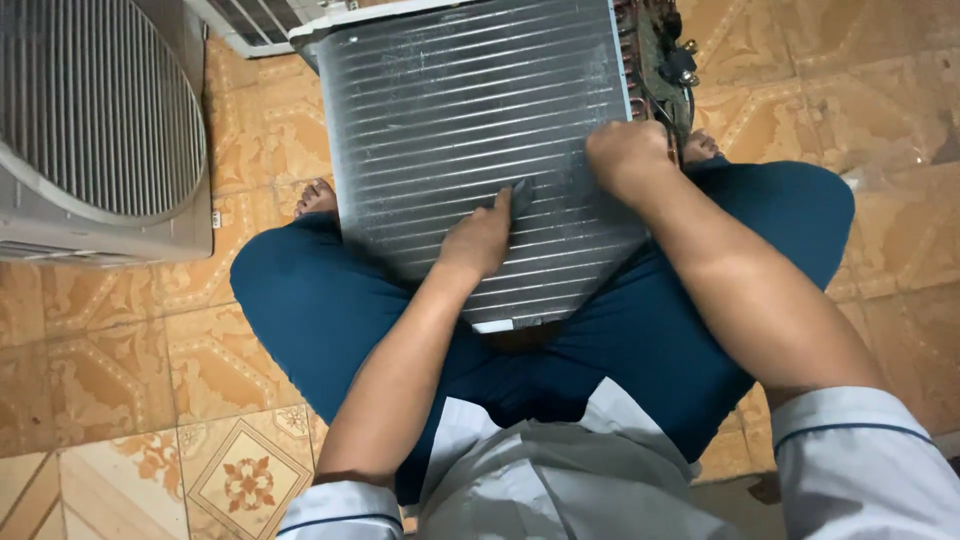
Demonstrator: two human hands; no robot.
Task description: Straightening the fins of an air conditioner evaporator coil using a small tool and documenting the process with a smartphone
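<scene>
A silvery finned coil panel (pixel 450 110) from an air conditioner leans between my knees, its near edge on my lap. My left hand (pixel 482 238) rests on the lower part of the fins and is closed on a small dark tool (pixel 522 196), maybe a fin comb, pressed against them. My right hand (pixel 628 155) is a closed fist at the panel's right edge, beside the copper tubing and fittings (pixel 665 55). Whether it holds anything cannot be made out.
A grey outdoor unit with a round fan grille (pixel 95 120) stands at the left. Another white casing (pixel 250 20) lies at the top. I sit cross-legged in dark blue trousers (pixel 300 290) on an orange patterned tile floor (pixel 880 90).
</scene>
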